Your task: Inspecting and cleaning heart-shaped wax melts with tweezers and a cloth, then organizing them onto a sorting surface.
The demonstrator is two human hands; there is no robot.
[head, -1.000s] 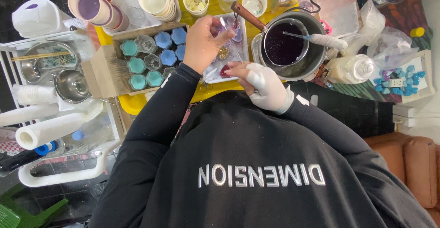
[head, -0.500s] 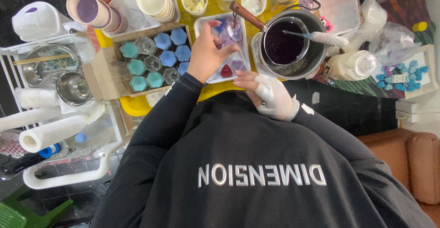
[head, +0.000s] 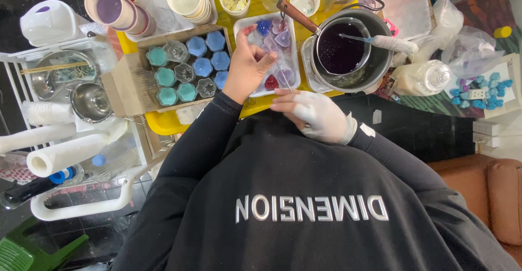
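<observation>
The white rectangular tray point(head: 294, 42) sits flat on the yellow surface, packed with small heart-shaped molds in blue, lilac and red, with 1 red heart point(head: 271, 82) at its near edge.

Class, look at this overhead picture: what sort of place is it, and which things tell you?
Probably a home craft workbench for candle or soap casting: a pot of dark purple liquid, a box of blue and teal moulded pieces, and a white tray of heart shapes.

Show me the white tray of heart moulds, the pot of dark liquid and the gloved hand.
white tray point(head: 293, 29) head view, right rim
pot point(head: 380, 67) head view, metal wall
gloved hand point(head: 315, 116) head view, back of hand
</observation>
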